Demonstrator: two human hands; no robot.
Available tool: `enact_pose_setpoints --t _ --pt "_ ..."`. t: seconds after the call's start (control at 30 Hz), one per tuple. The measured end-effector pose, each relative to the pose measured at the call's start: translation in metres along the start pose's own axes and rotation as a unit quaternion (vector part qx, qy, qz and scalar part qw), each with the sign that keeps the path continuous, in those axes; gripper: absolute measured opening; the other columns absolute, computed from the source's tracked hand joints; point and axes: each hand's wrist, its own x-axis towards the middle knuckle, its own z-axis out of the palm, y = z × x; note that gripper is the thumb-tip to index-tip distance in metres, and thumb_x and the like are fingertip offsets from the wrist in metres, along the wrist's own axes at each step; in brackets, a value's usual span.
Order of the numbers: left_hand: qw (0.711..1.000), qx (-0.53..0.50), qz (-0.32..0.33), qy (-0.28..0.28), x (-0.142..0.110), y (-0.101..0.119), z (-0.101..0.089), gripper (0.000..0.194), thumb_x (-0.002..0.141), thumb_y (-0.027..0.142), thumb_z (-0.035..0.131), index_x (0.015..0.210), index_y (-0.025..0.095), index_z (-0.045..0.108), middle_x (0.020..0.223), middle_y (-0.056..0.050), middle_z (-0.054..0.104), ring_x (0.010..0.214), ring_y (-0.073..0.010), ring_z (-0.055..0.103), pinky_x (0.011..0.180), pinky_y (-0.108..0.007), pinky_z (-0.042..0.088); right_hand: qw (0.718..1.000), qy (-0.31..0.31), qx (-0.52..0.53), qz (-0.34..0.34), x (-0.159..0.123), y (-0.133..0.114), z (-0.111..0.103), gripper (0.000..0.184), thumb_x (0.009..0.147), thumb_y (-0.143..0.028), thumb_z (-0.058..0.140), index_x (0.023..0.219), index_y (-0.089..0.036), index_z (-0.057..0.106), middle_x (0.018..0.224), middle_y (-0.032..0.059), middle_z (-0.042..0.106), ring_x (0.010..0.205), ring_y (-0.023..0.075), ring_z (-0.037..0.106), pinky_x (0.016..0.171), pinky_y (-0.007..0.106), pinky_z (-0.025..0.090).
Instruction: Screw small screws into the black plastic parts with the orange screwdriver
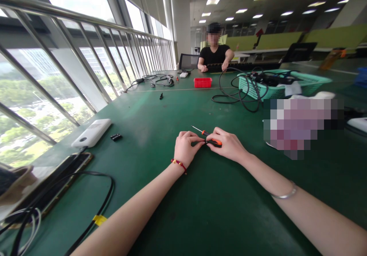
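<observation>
Near the middle of the green table (183, 114), my two hands meet at the fingertips. My left hand (186, 147) is closed in a pinch at a tiny dark piece, too small to name. My right hand (228, 145) is closed around a tool with an orange-and-black handle (215, 143); its tip end is by my left fingertips. Just behind the fingers, a screwdriver (197, 129) with a thin metal shaft points to the far left. The right hand hides part of its orange-and-black handle, so I cannot tell whether that hand grips it too.
To the left are a white power bank (93, 132), a small black block (116, 137), a phone (63, 179) and a black cable (111, 187). Farther off are a red bin (203, 82) and a teal basket (312, 80) with cables. A person (215, 53) sits across the table.
</observation>
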Motion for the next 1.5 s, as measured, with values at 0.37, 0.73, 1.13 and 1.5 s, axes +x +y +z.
enact_pose_setpoints --t 0.37,0.73,1.13,1.5 --pt "0.996 0.082 0.041 -0.007 -0.004 0.007 -0.003 0.009 0.079 0.027 0.064 0.084 0.028 0.071 0.093 0.001 0.067 0.098 -0.0201 0.050 0.086 -0.034 0.039 1.000 0.009 -0.024 0.014 0.000 -0.001 0.000 0.017 0.081 -0.030 0.052 0.092 -0.024 0.064 0.090 0.0013 0.056 0.070 0.0123 0.056 0.058 0.022 0.038" --pt "0.995 0.089 0.037 -0.004 -0.004 0.007 -0.003 0.011 0.077 0.028 0.065 0.087 0.025 0.067 0.089 0.001 0.067 0.095 -0.0198 0.052 0.083 -0.033 0.039 0.999 0.026 -0.023 -0.026 0.000 -0.002 -0.002 0.019 0.085 -0.028 0.050 0.096 -0.023 0.064 0.087 0.0024 0.055 0.070 0.0119 0.057 0.062 0.022 0.041" --pt "0.997 0.068 0.035 -0.016 -0.004 0.008 -0.002 0.012 0.079 0.024 0.061 0.089 0.024 0.067 0.089 0.002 0.070 0.095 -0.0187 0.056 0.084 -0.033 0.040 0.998 0.036 -0.036 -0.025 0.001 -0.003 -0.001 0.020 0.086 -0.032 0.051 0.098 -0.022 0.064 0.088 0.0026 0.057 0.072 0.0128 0.058 0.062 0.022 0.042" --pt "0.996 0.075 0.044 -0.011 -0.003 0.004 -0.002 0.008 0.078 0.027 0.066 0.084 0.024 0.069 0.083 0.002 0.070 0.091 -0.0188 0.057 0.083 -0.034 0.041 0.998 0.042 0.032 -0.035 0.000 0.005 0.005 0.015 0.085 -0.029 0.055 0.095 -0.024 0.064 0.088 0.0008 0.057 0.071 0.0116 0.058 0.063 0.021 0.042"
